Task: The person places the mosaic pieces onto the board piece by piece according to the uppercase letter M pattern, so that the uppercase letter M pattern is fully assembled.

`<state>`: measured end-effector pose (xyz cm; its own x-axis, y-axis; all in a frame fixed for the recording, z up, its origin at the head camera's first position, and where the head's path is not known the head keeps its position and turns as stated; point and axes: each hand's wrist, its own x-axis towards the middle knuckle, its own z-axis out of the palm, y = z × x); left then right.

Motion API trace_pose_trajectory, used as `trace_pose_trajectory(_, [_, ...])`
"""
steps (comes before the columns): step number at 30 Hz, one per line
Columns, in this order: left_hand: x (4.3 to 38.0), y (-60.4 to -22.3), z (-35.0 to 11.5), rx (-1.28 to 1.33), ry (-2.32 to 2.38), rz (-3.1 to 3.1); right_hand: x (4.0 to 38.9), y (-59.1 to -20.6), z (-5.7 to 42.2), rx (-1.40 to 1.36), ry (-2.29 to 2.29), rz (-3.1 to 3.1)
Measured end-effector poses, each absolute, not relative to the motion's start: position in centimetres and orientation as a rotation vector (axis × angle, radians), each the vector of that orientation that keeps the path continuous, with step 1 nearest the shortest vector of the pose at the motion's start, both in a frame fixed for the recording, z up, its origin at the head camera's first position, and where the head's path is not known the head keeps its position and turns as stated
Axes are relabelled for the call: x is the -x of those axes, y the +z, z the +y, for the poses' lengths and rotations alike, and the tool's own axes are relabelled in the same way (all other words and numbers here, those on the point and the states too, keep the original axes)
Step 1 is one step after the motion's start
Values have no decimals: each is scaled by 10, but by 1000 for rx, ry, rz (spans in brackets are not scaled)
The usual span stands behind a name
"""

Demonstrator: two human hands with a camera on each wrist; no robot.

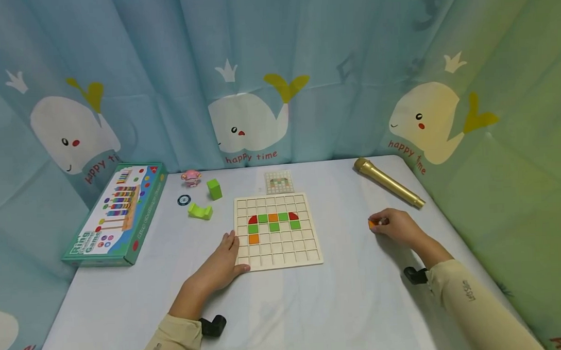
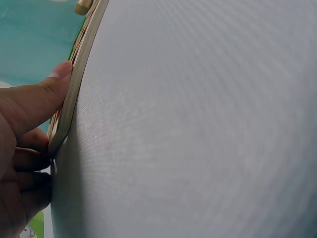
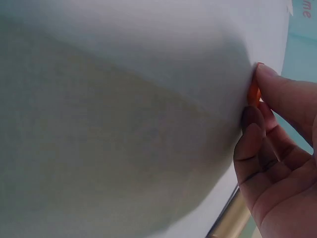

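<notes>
A pale wooden grid board lies flat on the white table. Red rounded corner tiles and green and orange square tiles sit in its cells. My left hand rests at the board's near-left corner, fingers along the left side and thumb on the near edge. In the left wrist view the thumb lies against the board's edge. Off to the right of the board, my right hand pinches a small orange tile between thumb and fingers, close over the tabletop.
Behind the board lies a small pattern card. A gold microphone lies at the back right. On the left are a boxed game, a pink toy figure, a round black disc and green blocks.
</notes>
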<state>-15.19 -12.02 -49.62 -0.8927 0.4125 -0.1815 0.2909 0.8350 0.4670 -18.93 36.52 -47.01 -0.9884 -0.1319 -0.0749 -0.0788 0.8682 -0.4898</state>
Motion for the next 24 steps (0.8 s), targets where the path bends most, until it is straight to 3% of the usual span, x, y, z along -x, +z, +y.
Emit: trace_pose_trajectory(24, [152,-498,-117,-537,653,2741,196,-475,345,227,-995,2908])
